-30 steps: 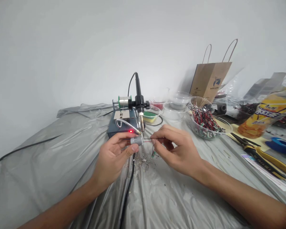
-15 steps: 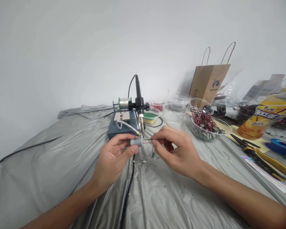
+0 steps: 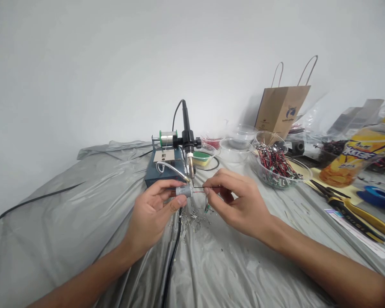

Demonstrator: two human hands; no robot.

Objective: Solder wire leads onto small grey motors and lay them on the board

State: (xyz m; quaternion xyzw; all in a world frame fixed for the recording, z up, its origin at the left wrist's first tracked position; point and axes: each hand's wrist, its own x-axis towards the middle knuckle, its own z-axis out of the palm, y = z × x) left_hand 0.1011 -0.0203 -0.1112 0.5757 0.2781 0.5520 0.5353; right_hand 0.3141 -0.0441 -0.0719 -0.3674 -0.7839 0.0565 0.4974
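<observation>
My left hand (image 3: 155,214) pinches a small grey cylindrical motor (image 3: 183,191) between thumb and fingers. Its right end sits just under the tip of a soldering iron (image 3: 186,124), which is clamped nose-down in a stand (image 3: 165,164). A thin metal feed tube (image 3: 175,170) with solder points at the same spot. My right hand (image 3: 234,199) is closed on a thin black wire (image 3: 199,187) that runs to the motor's end. Below it a red wire (image 3: 198,192) also reaches the motor. A small green part (image 3: 207,208) hangs on wires under my right fingers.
A solder spool (image 3: 168,139) sits on the stand. Solder scraps (image 3: 192,220) litter the grey sheet. To the right are a clear bowl of wired parts (image 3: 279,169), pliers (image 3: 349,209), blue tape (image 3: 377,196), a drink bottle (image 3: 356,156) and a paper bag (image 3: 282,111).
Hardly anything differs. Both hands keep the motor and wire at the iron's tip, and the view has shifted very slightly.
</observation>
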